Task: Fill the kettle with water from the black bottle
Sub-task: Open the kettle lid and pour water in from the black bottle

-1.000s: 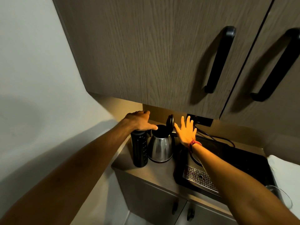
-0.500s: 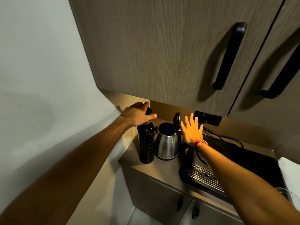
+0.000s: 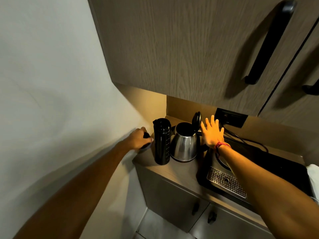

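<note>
The black bottle (image 3: 162, 141) stands upright on the counter with its top uncovered. Just right of it sits the steel kettle (image 3: 184, 147), its black lid (image 3: 197, 120) flipped up. My left hand (image 3: 140, 139) is low at the counter's left edge, left of the bottle, closed around a dark cap (image 3: 146, 135). My right hand (image 3: 212, 132) hovers flat with fingers spread just right of the kettle's lid, holding nothing.
A black tray with a perforated metal drip grate (image 3: 226, 181) lies right of the kettle. Cables run to a black wall socket (image 3: 230, 117). Wooden cupboard doors with black handles (image 3: 269, 42) hang overhead. A wall bounds the left side.
My left hand lifted the cap off the bottle's top and moved down and left to the counter edge. The right hand stayed beside the kettle lid.
</note>
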The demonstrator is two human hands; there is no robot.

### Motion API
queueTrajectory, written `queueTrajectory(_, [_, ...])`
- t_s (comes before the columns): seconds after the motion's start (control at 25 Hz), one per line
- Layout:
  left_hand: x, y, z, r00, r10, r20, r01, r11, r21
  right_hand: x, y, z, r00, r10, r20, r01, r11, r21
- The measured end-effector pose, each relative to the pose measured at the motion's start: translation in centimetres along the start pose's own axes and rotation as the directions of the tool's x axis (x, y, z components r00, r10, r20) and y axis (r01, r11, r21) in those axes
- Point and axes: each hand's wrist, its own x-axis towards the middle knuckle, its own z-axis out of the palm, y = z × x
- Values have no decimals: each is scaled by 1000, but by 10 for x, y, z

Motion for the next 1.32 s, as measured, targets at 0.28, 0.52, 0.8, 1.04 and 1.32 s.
queueTrajectory(0.28, [5,-21,63,997,69,25,-73,979,190,5,2,5,1000,-24,-11,24,999,-37])
queueTrajectory(0.52, [4,-35,83,995,100,15,-100,993,69,9,4,4,998,-42,-51,40,998,-55])
queueTrajectory(0.8, [0,-12,65,953,231,-196,-275,932,-237,12,4,7,996,-78,-33,74,993,-95])
queueTrajectory(1.04, [9,38,67,958,47,-282,-230,713,-663,11,2,9,997,-72,-22,70,994,-78])
queueTrajectory(1.32, [6,45,78,953,21,-302,-207,773,-599,7,0,5,998,-54,-14,53,998,-16])
